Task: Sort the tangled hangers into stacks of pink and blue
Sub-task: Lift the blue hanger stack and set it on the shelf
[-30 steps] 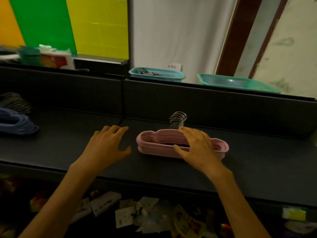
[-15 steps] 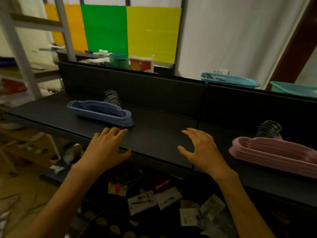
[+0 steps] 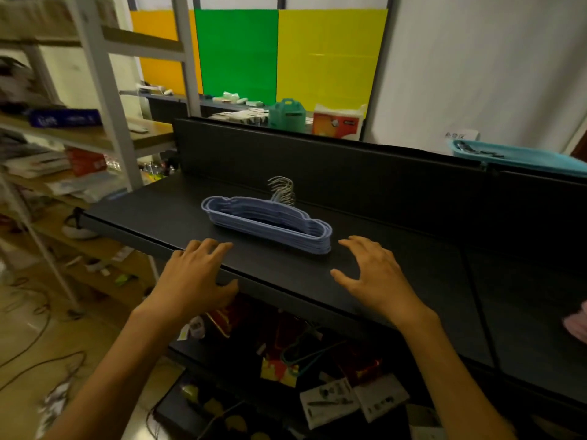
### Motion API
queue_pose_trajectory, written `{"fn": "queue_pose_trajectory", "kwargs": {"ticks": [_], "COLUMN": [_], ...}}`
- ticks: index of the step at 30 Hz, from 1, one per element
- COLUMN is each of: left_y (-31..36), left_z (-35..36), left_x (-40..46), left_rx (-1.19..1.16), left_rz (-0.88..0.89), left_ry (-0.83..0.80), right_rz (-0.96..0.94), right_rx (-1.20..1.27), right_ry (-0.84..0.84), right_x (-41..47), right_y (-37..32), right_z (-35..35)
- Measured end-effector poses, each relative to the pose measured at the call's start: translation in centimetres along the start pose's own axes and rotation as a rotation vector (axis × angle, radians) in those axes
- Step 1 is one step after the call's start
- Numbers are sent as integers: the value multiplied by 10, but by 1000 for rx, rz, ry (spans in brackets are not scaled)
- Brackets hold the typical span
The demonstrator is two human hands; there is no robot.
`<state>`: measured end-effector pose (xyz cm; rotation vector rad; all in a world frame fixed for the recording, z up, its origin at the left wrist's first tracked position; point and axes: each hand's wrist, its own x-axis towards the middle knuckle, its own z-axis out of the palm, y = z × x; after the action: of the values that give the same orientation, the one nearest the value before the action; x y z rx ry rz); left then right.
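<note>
A neat stack of blue hangers (image 3: 266, 225) is seen lying flat on the black desk (image 3: 413, 265), its metal hooks (image 3: 282, 190) bunched together and turned toward the back panel (image 3: 317, 160). Just in front of the stack, the left hand (image 3: 193, 277) is held over the desk's front edge with fingers spread and nothing gripped. The right hand (image 3: 378, 274) is likewise held open, fingers splayed, near the stack's right end but apart from it. A sliver of pink hangers (image 3: 576, 323) is visible at the far right edge. A blue basket (image 3: 521, 157) is perched behind the panel
</note>
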<state>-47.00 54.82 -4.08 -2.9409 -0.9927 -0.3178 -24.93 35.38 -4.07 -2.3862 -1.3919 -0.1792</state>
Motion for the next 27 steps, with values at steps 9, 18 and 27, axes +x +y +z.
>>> {"fn": "queue_pose_trajectory", "kwargs": {"ticks": [9,18,27], "left_y": [-79,-112,-127], "left_z": [7,27,30], "left_x": [87,160,224], "left_rx": [-7,-69,-166], "left_rz": [40,104,327], "left_ry": [-56,-117,-279], "right_rz": [147,299,397], "right_rx": [77,143,219], "right_ry": [-24,-37,-92], "right_x": [79,103,117], "right_y": [-25,-27,-27], "right_z": [44,57,56]}}
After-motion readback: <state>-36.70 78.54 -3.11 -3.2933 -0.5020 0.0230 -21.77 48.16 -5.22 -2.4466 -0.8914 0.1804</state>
